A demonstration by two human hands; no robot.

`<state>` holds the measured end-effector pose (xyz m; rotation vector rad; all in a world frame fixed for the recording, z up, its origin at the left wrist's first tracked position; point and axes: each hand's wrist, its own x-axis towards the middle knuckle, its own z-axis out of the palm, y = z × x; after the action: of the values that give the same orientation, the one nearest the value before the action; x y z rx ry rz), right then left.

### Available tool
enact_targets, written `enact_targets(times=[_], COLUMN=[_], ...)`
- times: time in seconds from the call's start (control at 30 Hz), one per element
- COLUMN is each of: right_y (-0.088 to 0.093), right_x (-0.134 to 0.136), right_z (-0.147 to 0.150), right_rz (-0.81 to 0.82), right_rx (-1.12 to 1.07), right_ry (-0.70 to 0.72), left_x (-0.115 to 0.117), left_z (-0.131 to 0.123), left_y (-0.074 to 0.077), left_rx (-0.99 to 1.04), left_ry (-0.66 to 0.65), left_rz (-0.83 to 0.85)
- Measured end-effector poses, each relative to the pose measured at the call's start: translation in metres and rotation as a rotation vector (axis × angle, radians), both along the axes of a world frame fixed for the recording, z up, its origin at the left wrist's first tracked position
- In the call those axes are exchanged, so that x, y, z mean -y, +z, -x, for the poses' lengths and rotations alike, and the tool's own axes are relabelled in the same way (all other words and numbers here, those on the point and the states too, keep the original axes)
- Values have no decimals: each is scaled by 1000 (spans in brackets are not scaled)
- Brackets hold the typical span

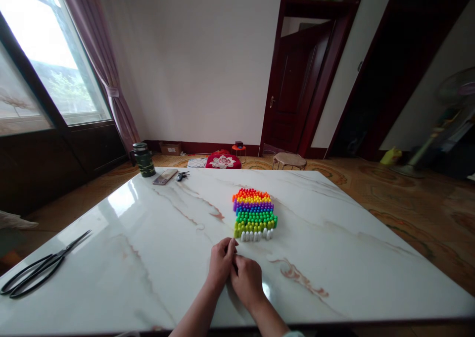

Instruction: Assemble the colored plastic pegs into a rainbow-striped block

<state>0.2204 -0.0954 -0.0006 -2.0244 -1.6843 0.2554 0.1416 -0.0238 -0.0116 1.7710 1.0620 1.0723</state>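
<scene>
My left hand (221, 260) and my right hand (248, 276) rest together on the table near its front edge, touching each other. Both have curled fingers, and I see nothing held in either. Just beyond them stands a block of small, rounded, upright pegs (256, 217) in colored rows. Red, orange and yellow ones are at the far side, then purple, blue, green and yellow-green. The nearest row is a short line of white pegs (256, 236), with small gaps in it. My left fingertips are close to the left end of this row, apart from it.
The white marble-patterned table (345, 272) bears black-handled scissors (44, 267) at the left. A camouflage tumbler (144, 160), a phone (165, 176) and keys (182, 176) are at the far left corner. Beyond the table are a stool (289, 159) and a red cushion (223, 161).
</scene>
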Motion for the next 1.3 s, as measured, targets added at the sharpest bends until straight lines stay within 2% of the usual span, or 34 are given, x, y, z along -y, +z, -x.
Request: enact_targets(times=[0.43,0.67,0.9,1.3], right_y=[-5,-1,-9,-9], right_x=[-1,1,-1,0], right_z=[-1,-1,-1,-1], right_rz=[-44,-53,-55,-73], right_rx=[2,-2,0,1], right_ry=[-8,10,-10,-7], left_x=[-2,0,-1,0], left_z=[0,1,0,1], left_y=[-5,-1,-2,-2], left_rx=[-4,2,-14,-12], left_ry=[-5,-5,-4,-6], left_rz=[-3,8,1,9])
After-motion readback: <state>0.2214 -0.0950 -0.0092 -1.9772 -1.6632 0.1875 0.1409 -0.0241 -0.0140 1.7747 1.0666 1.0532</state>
